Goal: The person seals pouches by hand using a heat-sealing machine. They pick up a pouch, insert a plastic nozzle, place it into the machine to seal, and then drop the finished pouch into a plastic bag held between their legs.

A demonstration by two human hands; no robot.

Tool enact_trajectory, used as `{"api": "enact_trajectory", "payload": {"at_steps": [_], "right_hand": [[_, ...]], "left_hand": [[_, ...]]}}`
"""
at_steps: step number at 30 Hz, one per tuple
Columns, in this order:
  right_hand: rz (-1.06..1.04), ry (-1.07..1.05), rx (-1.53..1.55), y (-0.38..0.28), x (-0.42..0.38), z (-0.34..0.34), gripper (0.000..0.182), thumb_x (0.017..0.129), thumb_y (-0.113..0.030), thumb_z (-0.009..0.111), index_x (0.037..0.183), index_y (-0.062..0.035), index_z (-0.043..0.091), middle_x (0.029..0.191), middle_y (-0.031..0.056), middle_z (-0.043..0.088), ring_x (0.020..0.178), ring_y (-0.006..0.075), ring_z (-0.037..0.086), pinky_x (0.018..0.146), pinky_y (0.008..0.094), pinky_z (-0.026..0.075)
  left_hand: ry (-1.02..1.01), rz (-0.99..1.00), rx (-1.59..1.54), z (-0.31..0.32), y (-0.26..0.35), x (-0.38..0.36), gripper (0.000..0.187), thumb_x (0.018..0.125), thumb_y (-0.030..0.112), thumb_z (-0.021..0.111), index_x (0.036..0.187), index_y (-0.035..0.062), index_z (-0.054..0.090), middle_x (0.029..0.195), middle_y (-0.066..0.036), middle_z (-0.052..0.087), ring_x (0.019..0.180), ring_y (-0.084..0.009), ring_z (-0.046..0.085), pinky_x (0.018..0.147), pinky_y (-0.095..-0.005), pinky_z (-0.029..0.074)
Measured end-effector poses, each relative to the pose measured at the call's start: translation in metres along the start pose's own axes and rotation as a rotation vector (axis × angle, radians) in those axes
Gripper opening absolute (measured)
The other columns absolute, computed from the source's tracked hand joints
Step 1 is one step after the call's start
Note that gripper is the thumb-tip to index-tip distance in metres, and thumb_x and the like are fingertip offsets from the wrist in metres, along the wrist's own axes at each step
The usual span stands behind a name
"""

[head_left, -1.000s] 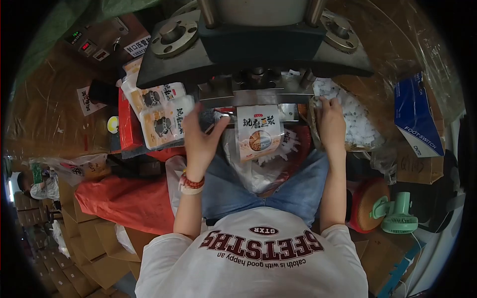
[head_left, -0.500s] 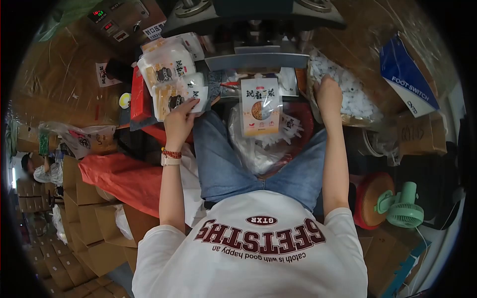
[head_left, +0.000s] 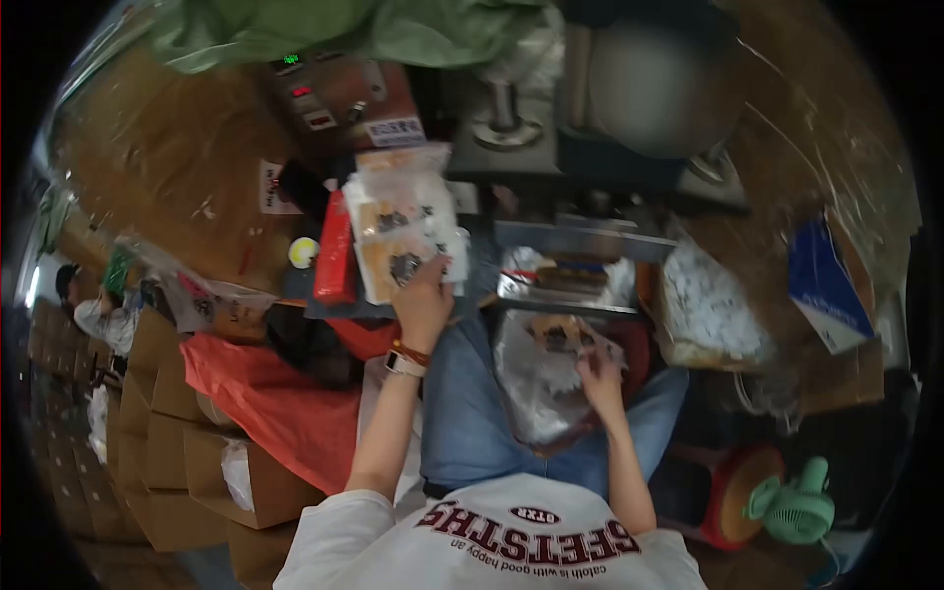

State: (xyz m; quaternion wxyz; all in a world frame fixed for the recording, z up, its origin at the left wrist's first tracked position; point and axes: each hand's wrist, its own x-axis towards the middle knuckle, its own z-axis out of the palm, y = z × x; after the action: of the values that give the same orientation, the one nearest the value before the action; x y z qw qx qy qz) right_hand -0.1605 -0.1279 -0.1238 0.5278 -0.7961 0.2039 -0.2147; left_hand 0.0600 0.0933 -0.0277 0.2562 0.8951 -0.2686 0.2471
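My left hand lies at the lower right edge of a stack of printed plastic pouches. Its fingers close over the edge of the top pouch; blur softens the detail. Above my lap, my right hand has its fingers drawn together over a clear plastic bag. What those fingers hold is too blurred to name. A brownish printed piece shows at the bag's top, beside the right fingertips.
A press-like machine stands ahead, with a metal tray below it. To the right are a box of small white pieces, a blue carton and a green fan. A red box sits left of the pouches.
My right hand has moved from the box of white pieces to the lap bag. The pouch hanging upright below the machine is gone from there. My view has shifted; the left hand stays at the stack.
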Motion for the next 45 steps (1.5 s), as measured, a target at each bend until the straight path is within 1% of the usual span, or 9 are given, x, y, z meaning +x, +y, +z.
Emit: {"api": "enact_trajectory", "payload": {"at_steps": [5,13,18,22,28,33,38,42,45], "right_hand": [[-0.044,-0.285,0.256,0.045,-0.035,0.137,0.023,0.094,-0.02,0.051,0.102,0.0012,0.059,0.083,0.0171,0.065,0.08,0.0324,0.064,0.074,0.0365,0.049],[0.016,-0.516,-0.032,-0.024,-0.071,0.108,0.025,0.094,-0.022,0.052,0.106,0.0003,0.053,0.082,0.0215,0.064,0.078,0.0384,0.065,0.07,0.041,0.05],[-0.279,-0.225,-0.083,-0.038,-0.064,0.095,0.021,0.089,-0.018,0.063,0.099,-0.0002,0.058,0.089,0.0144,0.059,0.075,0.0282,0.06,0.069,0.033,0.047],[0.043,-0.254,0.26,-0.107,-0.044,0.027,0.018,0.089,-0.008,0.065,0.104,-0.0007,0.058,0.092,0.0025,0.057,0.079,0.0068,0.053,0.072,0.0194,0.043],[-0.339,-0.029,0.698,-0.207,-0.031,-0.038,0.025,0.088,0.006,0.06,0.112,0.0018,0.056,0.103,0.0083,0.061,0.095,0.0146,0.06,0.083,0.0276,0.049],[-0.927,-0.063,-0.199,-0.198,0.002,-0.027,0.032,0.075,0.008,0.068,0.106,0.0038,0.062,0.104,0.0143,0.063,0.095,0.0287,0.062,0.083,0.0358,0.05],[-0.841,-0.184,0.102,-0.193,-0.004,-0.044,0.03,0.076,0.002,0.07,0.106,0.001,0.065,0.101,0.0097,0.068,0.091,0.0262,0.064,0.086,0.0353,0.049],[-0.227,-0.202,0.15,-0.166,0.004,-0.047,0.036,0.083,-0.01,0.069,0.116,0.0021,0.06,0.109,0.0136,0.066,0.101,0.0283,0.062,0.089,0.0349,0.047],[-0.341,0.13,-0.061,-0.148,0.016,-0.052,0.045,0.084,-0.013,0.069,0.124,0.0009,0.053,0.115,0.0164,0.063,0.107,0.0295,0.061,0.095,0.0348,0.044]], "left_hand": [[0.026,-0.026,-0.059,0.003,0.004,-0.006,0.039,0.077,0.018,0.067,0.114,0.0102,0.063,0.113,-0.008,0.065,0.091,-0.0272,0.067,0.077,-0.0366,0.054],[-0.055,0.015,-0.06,0.002,-0.001,-0.006,0.044,0.077,0.015,0.065,0.119,0.0044,0.059,0.118,-0.013,0.062,0.104,-0.0271,0.063,0.081,-0.0377,0.054],[-0.06,0.044,-0.111,0.0,-0.013,-0.001,0.034,0.076,0.013,0.063,0.109,0.0105,0.066,0.102,-0.011,0.068,0.09,-0.0259,0.067,0.074,-0.0389,0.053],[-0.058,-0.023,-0.125,-0.013,-0.012,0.003,0.026,0.075,0.01,0.06,0.098,0.0106,0.072,0.083,-0.014,0.069,0.076,-0.0295,0.067,0.068,-0.039,0.053],[0.095,-0.117,-0.603,-0.071,0.043,-0.03,0.035,0.071,-0.005,0.056,0.101,0.0055,0.071,0.095,-0.013,0.07,0.085,-0.0276,0.067,0.072,-0.0336,0.052],[0.026,0.161,-0.576,-0.091,0.09,-0.056,0.033,0.069,-0.005,0.055,0.097,0.0028,0.07,0.102,-0.011,0.07,0.098,-0.0286,0.066,0.082,-0.0353,0.053],[-0.201,0.216,-0.799,-0.094,0.106,-0.054,0.027,0.074,-0.003,0.06,0.098,0.0019,0.071,0.096,-0.014,0.071,0.09,-0.0267,0.069,0.079,-0.0323,0.054],[-0.573,-0.157,-1.109,-0.051,0.116,-0.063,0.015,0.087,0.006,0.065,0.097,-0.0026,0.071,0.092,-0.009,0.072,0.081,-0.0147,0.068,0.071,-0.0258,0.053],[-0.707,-0.484,-1.357,-0.007,0.118,-0.068,0.024,0.091,0.018,0.067,0.094,-0.0056,0.07,0.085,-0.004,0.071,0.074,-0.008,0.064,0.064,-0.0232,0.051]]}}
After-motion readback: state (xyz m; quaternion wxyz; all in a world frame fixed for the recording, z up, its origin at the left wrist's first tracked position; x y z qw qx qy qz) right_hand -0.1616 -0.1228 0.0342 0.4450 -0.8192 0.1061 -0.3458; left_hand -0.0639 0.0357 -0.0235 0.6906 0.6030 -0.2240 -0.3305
